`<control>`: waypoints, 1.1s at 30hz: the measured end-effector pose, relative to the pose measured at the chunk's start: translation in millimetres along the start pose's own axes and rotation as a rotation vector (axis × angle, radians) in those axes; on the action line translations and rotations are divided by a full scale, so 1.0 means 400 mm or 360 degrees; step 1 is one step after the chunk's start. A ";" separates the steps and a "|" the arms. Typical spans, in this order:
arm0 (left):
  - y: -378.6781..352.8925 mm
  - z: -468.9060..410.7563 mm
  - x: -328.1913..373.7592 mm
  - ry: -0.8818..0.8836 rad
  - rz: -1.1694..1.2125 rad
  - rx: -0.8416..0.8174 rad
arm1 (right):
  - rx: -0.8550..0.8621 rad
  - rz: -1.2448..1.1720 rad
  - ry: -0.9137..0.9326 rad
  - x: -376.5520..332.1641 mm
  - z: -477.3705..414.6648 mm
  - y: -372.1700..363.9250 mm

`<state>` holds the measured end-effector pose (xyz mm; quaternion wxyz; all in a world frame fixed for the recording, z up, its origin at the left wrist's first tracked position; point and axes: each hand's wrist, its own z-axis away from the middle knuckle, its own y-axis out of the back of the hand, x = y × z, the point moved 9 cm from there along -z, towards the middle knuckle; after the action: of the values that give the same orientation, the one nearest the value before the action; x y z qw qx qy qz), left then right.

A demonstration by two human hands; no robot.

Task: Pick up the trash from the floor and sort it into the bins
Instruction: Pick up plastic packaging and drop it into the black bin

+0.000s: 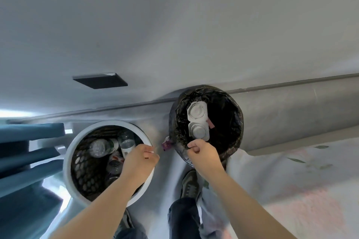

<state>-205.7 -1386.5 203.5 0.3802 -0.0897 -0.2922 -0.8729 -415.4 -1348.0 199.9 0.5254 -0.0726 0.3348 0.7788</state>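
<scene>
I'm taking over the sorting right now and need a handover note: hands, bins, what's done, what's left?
Left hand: fingers curled over the white-rimmed bin's near rim; grip unclear.
Right hand: curled at the black-bagged bin's near edge; unclear too.
Done: bottles in the white bin, white plastic tray in the black.
Left: purple wrapper between the bins.

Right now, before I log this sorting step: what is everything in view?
White-rimmed bin: one, white rim, dark mesh inside, left.
Plastic bottles: several, clear, inside the white-rimmed bin.
Black-bagged bin: one, black, right, by the wall.
Plastic tray: one, white, inside the black-bagged bin.
Wrapper: one, purple, between the bins.
Cushions: about three, blue, far left.
Panel: one, dark, on the wall.
Shoe: one, grey, below the black-bagged bin.
Left hand: one, over the white-rimmed bin, fingers curled.
Right hand: one, at the black-bagged bin's near rim, fingers curled.
</scene>
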 end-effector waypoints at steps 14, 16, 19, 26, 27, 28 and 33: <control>-0.085 -0.083 -0.234 -0.0196 -0.0441 0.0163 | -0.0067 0.0430 0.0111 0.066 -0.106 -0.276; -0.095 -0.094 -0.240 -0.0270 -0.0477 0.0185 | -0.0067 0.0474 0.0122 0.083 -0.125 -0.300; -0.102 -0.101 -0.244 -0.0426 -0.0485 0.0171 | -0.0086 0.0540 0.0123 0.109 -0.151 -0.333; 0.034 -0.165 -0.305 -0.0543 -0.0487 0.0441 | -0.0146 0.0735 0.0135 0.156 -0.237 -0.404; 0.041 -0.171 -0.306 -0.0586 -0.0488 0.0460 | -0.0143 0.0785 0.0147 0.160 -0.251 -0.415; 0.041 -0.173 -0.304 -0.0633 -0.0502 0.0474 | -0.0137 0.0836 0.0161 0.162 -0.265 -0.426; 0.033 -0.174 -0.303 -0.0743 -0.0572 0.0583 | -0.0160 0.1016 0.0233 0.181 -0.329 -0.493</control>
<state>-107.5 -1359.7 106.5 0.1530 -0.1644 -0.5342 -0.8150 -307.5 -1326.8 -22.2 0.2251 -0.0455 0.3387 0.9125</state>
